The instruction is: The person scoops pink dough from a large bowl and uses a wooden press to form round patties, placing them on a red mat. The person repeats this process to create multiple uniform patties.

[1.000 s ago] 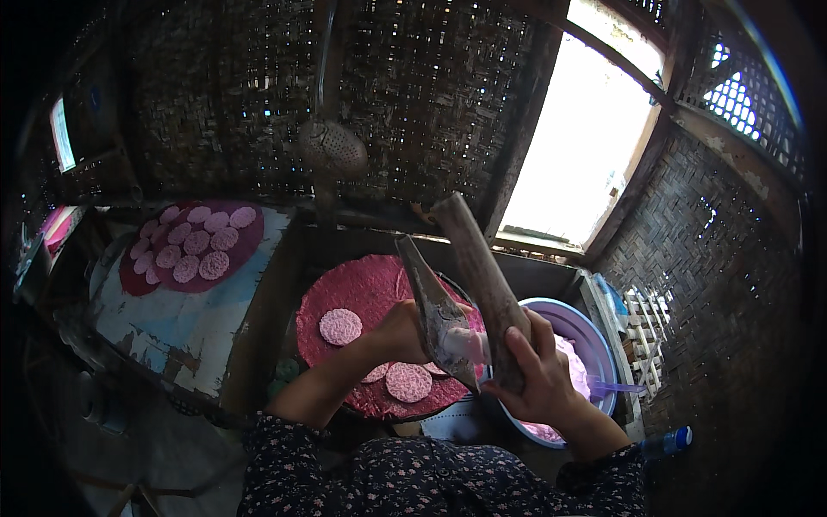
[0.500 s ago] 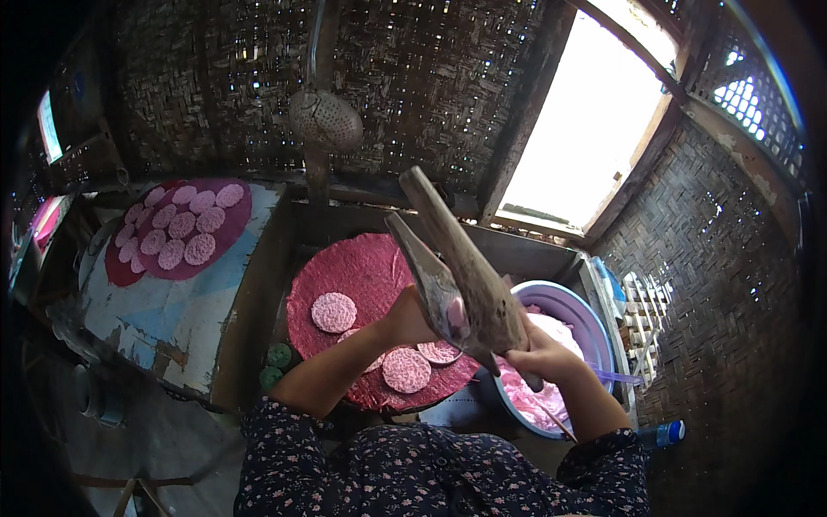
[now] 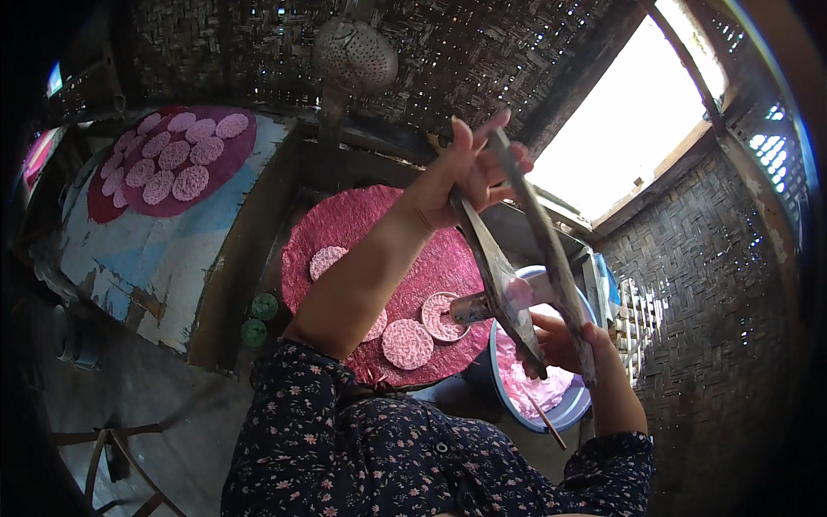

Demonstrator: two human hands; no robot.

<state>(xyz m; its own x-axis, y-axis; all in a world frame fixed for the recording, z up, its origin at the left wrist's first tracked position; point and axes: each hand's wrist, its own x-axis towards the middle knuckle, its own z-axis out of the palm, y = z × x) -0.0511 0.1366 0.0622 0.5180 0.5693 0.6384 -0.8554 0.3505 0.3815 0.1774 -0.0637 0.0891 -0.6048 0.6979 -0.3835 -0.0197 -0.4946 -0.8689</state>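
Observation:
My left hand (image 3: 474, 168) is raised at the upper ends of two long wooden levers (image 3: 548, 250) of a hand press, its fingers spread around and against the wood. My right hand (image 3: 564, 340) grips the lower end. Between the levers, a metal cylinder (image 3: 471, 307) with pink paste at its far end points down-left over a ring mould (image 3: 444, 336) containing pink noodle-like strands. The mould lies on a round magenta mat (image 3: 345, 215) with pink lacy discs (image 3: 407, 345), some partly hidden by my left forearm. A blue basin (image 3: 564, 418) of pink paste with a stick sits at right.
At left, a worn board (image 3: 129, 284) carries magenta rounds (image 3: 151, 207) with many pink discs. Green round objects (image 3: 257, 329) lie beside the middle box. A perforated metal utensil (image 3: 353, 56) hangs on the woven wall. A bright window (image 3: 629, 121) is at upper right.
My left hand has moved up to the levers' top ends and its fingers have spread. The levers have parted and shifted right, showing the metal cylinder. The view has tilted.

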